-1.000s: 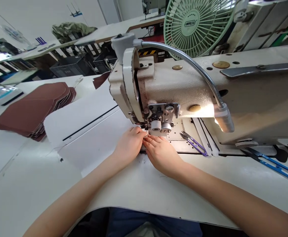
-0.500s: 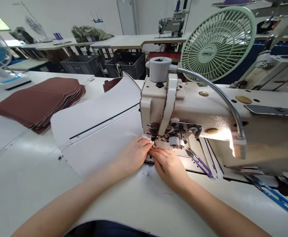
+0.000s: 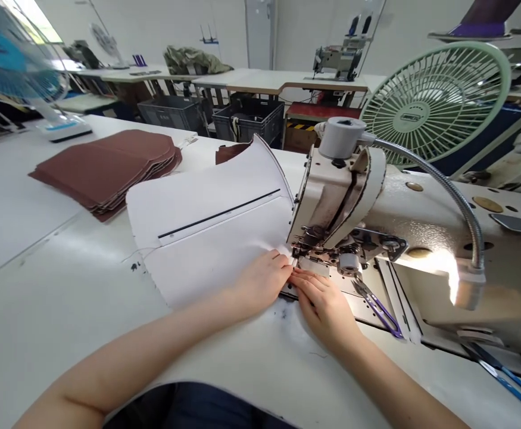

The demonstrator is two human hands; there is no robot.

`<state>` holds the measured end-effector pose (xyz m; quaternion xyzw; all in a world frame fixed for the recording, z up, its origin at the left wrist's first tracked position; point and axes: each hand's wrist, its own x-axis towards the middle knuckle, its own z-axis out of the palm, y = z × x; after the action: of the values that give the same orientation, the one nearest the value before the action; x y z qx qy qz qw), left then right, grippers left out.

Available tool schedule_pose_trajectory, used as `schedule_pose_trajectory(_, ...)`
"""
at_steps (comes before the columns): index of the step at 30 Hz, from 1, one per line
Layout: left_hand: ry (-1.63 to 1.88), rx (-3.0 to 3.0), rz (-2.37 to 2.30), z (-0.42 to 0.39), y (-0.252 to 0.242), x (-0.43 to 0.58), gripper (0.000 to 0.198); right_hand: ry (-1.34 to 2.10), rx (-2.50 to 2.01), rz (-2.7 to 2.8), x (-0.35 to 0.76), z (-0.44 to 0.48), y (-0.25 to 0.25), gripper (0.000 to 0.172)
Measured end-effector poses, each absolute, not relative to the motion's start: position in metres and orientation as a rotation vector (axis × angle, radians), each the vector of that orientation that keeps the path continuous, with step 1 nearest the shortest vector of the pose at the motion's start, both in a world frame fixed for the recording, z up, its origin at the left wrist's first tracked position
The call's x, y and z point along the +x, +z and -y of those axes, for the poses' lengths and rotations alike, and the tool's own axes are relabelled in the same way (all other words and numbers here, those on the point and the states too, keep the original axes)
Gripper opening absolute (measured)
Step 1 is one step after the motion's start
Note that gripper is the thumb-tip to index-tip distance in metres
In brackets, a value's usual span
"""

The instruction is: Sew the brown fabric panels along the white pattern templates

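A large white panel (image 3: 202,256) with a narrow black-edged slot lies on the table, its right edge under the head of the sewing machine (image 3: 318,196). My left hand (image 3: 267,280) rests on the panel just before the needle area, its curled fingers gripping the panel's edge. My right hand (image 3: 327,304) lies close beside it, fingers together and fingertips pressed at the same edge. The two hands' fingertips nearly touch. What lies beneath the fingers is hidden. To the right of my right hand lie purple thread snips (image 3: 378,310) on the machine bed.
A stack of brown panels (image 3: 108,167) lies at the left. White strips (image 3: 401,298) and blue-handled scissors (image 3: 505,375) are at the right. A lit lamp (image 3: 468,286) hangs over the bed. A green fan (image 3: 434,107) stands behind the machine, a blue fan (image 3: 16,65) far left.
The view has turned left, so everything sits further right in the picture. Both hands stay by the needle area, holding the panel's edge with little visible movement.
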<state>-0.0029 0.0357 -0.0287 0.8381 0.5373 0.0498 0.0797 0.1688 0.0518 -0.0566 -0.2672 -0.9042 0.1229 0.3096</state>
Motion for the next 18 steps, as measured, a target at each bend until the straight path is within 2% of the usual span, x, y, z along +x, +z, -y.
schedule_pose_trajectory(4, 0.070, 2.551, -1.618, -0.029, -0.009, -0.013, 0.027, 0.351, -0.716, 2.383, 0.170, -0.052, -0.057, 0.034)
schedule_pose_trajectory(6, 0.138, 2.554, -1.794, -0.020, 0.007, -0.033, 0.032, 0.346, -0.718, 2.375, 0.170, -0.051, -0.057, 0.031)
schedule_pose_trajectory(9, 0.476, 2.349, -2.384, 0.004, 0.026, -0.082, 0.052, 0.336, -0.728, 2.381, 0.171, -0.051, -0.056, 0.030)
schedule_pose_trajectory(12, 1.020, 1.764, -2.760, 0.033, 0.031, -0.129, 0.078, 0.334, -0.733, 2.380, 0.171, -0.051, -0.055, 0.031)
schedule_pose_trajectory(15, 1.318, 1.174, -2.268, 0.051, 0.021, -0.149, 0.079, 0.306, -0.746, 2.393, 0.170, -0.050, -0.056, 0.030)
schedule_pose_trajectory(18, 1.189, 0.922, -1.754, 0.055, 0.006, -0.147, 0.074, 0.232, -0.761, 2.433, 0.169, -0.047, -0.058, 0.031)
